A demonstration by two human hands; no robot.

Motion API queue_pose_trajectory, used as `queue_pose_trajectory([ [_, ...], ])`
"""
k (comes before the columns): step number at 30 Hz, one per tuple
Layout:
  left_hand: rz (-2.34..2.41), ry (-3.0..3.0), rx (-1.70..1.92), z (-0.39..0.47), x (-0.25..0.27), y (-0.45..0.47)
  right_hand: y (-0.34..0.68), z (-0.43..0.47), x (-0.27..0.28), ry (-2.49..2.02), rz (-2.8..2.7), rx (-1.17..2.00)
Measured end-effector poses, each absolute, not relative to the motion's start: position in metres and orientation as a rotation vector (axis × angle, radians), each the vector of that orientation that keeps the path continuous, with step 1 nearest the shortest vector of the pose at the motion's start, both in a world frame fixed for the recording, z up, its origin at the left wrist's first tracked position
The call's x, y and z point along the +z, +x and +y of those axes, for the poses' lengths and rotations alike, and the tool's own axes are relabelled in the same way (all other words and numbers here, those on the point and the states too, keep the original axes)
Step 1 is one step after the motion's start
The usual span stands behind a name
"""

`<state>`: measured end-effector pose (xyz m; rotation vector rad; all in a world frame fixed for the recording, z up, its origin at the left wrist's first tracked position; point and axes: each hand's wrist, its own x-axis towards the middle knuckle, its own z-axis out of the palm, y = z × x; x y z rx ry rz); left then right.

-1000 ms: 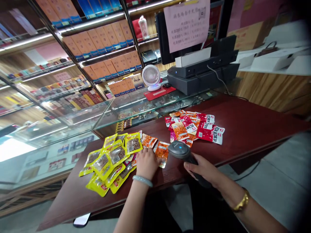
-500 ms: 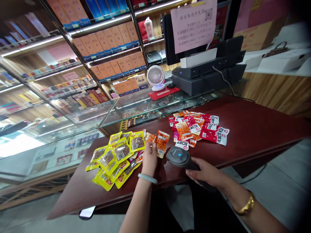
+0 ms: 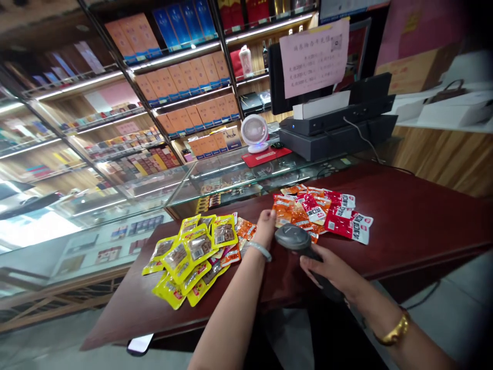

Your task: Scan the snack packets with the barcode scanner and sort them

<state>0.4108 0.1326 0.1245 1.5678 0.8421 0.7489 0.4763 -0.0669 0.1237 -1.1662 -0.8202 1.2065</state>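
My left hand (image 3: 266, 225), with a pale bangle at the wrist, reaches to the left edge of a pile of red and orange snack packets (image 3: 314, 208). Its fingers are closed at the edge of an orange snack packet (image 3: 283, 210); the fingertips are partly hidden. In my right hand (image 3: 331, 270) is a dark grey barcode scanner (image 3: 293, 237), gripped by its handle, its head angled toward the left hand. Left of my left hand lies a heap of yellow snack packets (image 3: 198, 244), with a few orange packets (image 3: 245, 229) along its right side.
The packets lie on a dark red wooden table (image 3: 408, 205). Behind it stand a glass counter (image 3: 181, 192), a small white fan (image 3: 254, 131) on a red mat and a monitor with a pink notice (image 3: 314, 59). A phone (image 3: 139, 344) shows below the table's front edge.
My left hand has moved right, from beside the yellow heap to the red and orange pile. The orange packet between the piles no longer shows there. My right hand keeps the scanner.
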Motion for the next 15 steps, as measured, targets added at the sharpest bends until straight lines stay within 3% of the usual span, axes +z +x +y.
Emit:
queue_pose_trajectory([
  [4,0.592,1.597,0.659,0.148,0.128,0.424,0.486,-0.059,0.123,-1.155,-0.745,1.218],
  [8,0.873,2.261,0.612,0.187,0.144,0.373,0.490,-0.058,0.126,-1.174,-0.805,1.211],
  [11,1.091,2.756,0.286,0.214,0.161,0.333,0.486,-0.056,0.127,-1.177,-0.824,1.237],
  [15,0.999,3.017,-0.107,0.230,0.175,0.320,0.480,-0.054,0.123,-1.179,-0.814,1.267],
])
